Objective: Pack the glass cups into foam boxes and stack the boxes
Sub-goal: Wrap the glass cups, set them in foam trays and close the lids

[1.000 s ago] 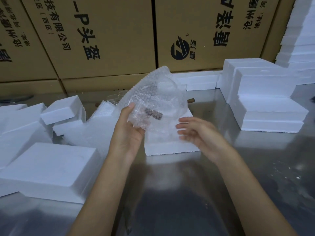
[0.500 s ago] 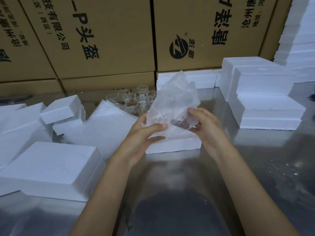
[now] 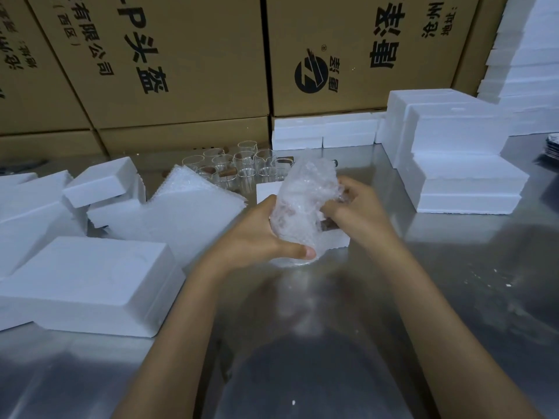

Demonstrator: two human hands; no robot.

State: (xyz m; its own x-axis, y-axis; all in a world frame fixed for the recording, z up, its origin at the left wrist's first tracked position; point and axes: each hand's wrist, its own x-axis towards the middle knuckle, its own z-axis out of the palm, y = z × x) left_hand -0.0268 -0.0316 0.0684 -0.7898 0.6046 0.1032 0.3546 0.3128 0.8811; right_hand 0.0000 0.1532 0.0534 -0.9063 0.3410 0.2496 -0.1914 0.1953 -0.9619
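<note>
A glass cup wrapped in bubble wrap is held upright between both hands above a small foam box at the table's middle. My left hand grips the bundle's lower left side, thumb across its bottom. My right hand pinches the wrap on the right side. A brown handle shows through the wrap. Several bare glass cups with brown handles stand behind, near the cardboard wall.
A pile of bubble wrap sheets lies left of the hands. Foam boxes crowd the left of the steel table. A stepped stack of foam boxes stands at the right. Large cardboard cartons wall off the back.
The loose sheet has been folded tighter round the cup into a compact bundle. My right hand came in and took hold of the wrap; both hands lowered it slightly.
</note>
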